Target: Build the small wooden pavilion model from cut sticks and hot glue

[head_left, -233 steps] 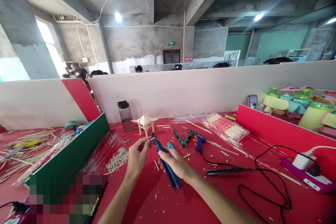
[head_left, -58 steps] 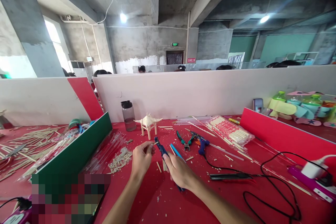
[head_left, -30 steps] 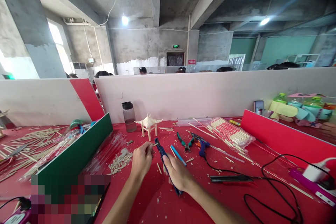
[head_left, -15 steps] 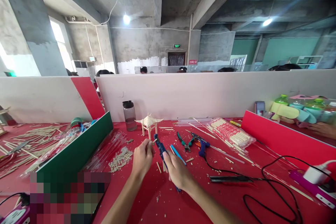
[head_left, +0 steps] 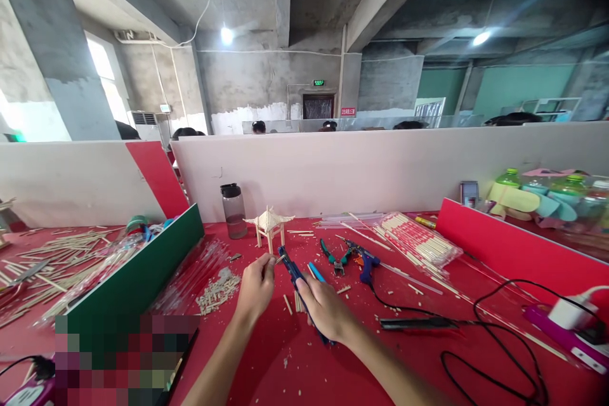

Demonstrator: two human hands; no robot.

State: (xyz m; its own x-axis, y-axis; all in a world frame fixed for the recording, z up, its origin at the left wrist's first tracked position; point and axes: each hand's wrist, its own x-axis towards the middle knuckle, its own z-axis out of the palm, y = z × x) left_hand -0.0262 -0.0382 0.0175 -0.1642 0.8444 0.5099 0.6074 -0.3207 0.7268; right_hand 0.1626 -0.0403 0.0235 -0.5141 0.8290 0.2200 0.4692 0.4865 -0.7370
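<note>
My left hand [head_left: 257, 285] pinches a short thin wooden stick [head_left: 280, 259], whose end meets the tip of a dark blue hand tool [head_left: 291, 268]. My right hand [head_left: 326, 309] is wrapped round the handles of that tool. Just beyond both hands stands a small pavilion model [head_left: 269, 223] of pale sticks with a pointed roof. A light blue pen-like item [head_left: 316, 272] lies partly behind my right hand. Several short sticks [head_left: 299, 302] rest on the red table under the tool.
Green-handled pliers [head_left: 337, 261] and a blue glue gun [head_left: 367, 265] with a black cable lie to the right. A bottle [head_left: 233, 210] stands at the back. Cut stick pieces [head_left: 219, 293] are heaped at left, near a green divider [head_left: 143, 273]. Bundled sticks [head_left: 419, 240] lie back right.
Both hands have shifted very slightly, and the tool's handles look a little different in angle. The person's hand at the far right edge is no longer visible.
</note>
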